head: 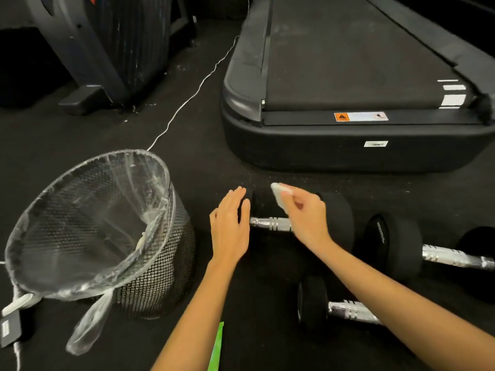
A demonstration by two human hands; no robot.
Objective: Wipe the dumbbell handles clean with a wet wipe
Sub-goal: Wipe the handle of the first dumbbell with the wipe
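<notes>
Fingers of the right hand [304, 218] pinch a folded white wet wipe [278, 196] just above the chrome knurled handle [270, 224] of the nearest black rubber-ended dumbbell [334, 220], centre frame. Left hand [230, 228] flat, fingers together, resting against that dumbbell's left end, holding nothing. Two more black dumbbells with chrome handles, one at right [396, 245], one at lower right [321, 303], lie untouched. Black mesh bin with clear liner [107, 231] at lower left. Judgement: wiping barely under way; cannot tell if any handle is clean.

A gym — treadmill [348, 76], dumbbells [396, 245] on black rubber floor [203, 145]
</notes>
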